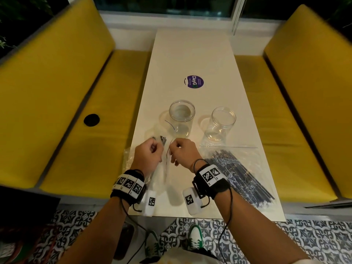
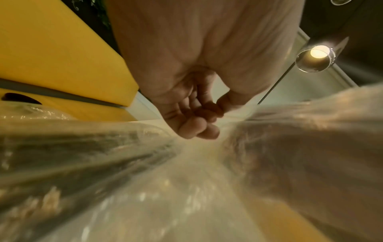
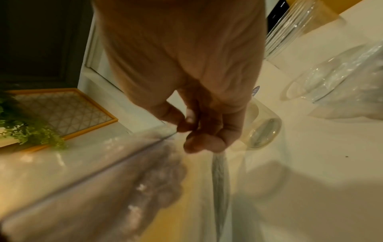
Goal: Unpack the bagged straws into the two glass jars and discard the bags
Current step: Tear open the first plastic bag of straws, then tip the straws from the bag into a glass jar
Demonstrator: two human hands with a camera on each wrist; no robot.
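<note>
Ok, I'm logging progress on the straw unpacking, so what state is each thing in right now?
Left jar: upright, open, no straws.
Right jar: upright, open, no straws.
Held bag: off the table, top edge pinched from both sides.
Second bag: flat on table, full of dark straws.
Left hand: pinching held bag.
Right hand: pinching held bag.

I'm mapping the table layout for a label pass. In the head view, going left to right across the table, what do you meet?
The clear bag that both hands pinch open, left hand, right hand, then the second bag of dark straws. Behind them: left glass jar, then right glass jar.
</note>
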